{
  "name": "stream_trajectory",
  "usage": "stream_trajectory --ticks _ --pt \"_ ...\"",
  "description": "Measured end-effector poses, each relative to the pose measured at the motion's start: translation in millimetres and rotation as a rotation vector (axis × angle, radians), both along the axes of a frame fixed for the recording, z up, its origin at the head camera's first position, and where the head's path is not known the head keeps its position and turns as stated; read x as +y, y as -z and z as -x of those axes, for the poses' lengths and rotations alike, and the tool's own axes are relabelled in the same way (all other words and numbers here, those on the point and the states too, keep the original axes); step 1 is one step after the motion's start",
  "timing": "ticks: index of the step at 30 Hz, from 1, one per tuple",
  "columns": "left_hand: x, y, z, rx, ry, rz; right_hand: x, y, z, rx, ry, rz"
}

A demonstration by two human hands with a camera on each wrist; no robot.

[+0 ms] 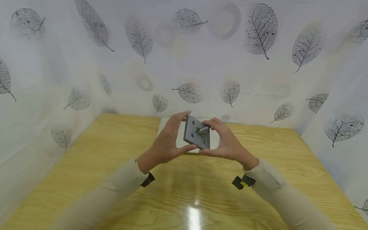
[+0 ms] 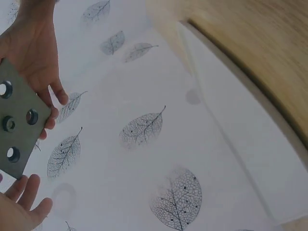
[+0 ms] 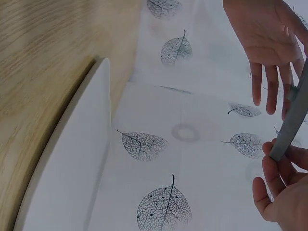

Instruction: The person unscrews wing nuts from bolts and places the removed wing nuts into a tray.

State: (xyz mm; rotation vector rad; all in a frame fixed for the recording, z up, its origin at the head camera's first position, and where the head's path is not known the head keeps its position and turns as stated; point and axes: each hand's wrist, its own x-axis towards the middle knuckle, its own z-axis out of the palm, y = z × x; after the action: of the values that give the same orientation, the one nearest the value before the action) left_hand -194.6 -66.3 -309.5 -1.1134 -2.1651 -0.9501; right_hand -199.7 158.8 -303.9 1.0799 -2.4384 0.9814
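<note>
Both hands hold up a grey square plate [image 1: 188, 129] above the table, tilted, one face toward the head camera. Holes sit near its corners, and a brass-coloured wing nut [image 1: 198, 130] with a silver bolt end stands out from its middle. My left hand [image 1: 164, 142] grips the left side, fingers at the upper corner and thumb along the lower edge. On the other side my right hand [image 1: 228, 142] pinches the plate between thumb below and fingers above. The left wrist view shows the plate's [image 2: 29, 94] other face with a round bolt head [image 2: 9, 123]; the right wrist view shows the plate [image 3: 291, 120] nearly edge-on.
A white tray [image 1: 214, 139] lies behind the hands near the table's back edge, partly covered by them. The wooden table [image 1: 129, 134] has a bright reflection at its front. Leaf-patterned white cloth [image 1: 115, 70] encloses the back and sides.
</note>
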Motion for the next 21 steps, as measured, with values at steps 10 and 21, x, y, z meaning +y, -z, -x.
stream_trajectory --ticks 10,21 --pt "16.9 3.4 -6.6 -0.230 0.197 -0.296 -13.7 6.1 -1.0 -0.043 -0.069 0.278" --pt "21.3 0.0 -4.3 -0.301 0.217 -0.374 -25.9 7.4 -3.1 -0.109 -0.161 0.387"
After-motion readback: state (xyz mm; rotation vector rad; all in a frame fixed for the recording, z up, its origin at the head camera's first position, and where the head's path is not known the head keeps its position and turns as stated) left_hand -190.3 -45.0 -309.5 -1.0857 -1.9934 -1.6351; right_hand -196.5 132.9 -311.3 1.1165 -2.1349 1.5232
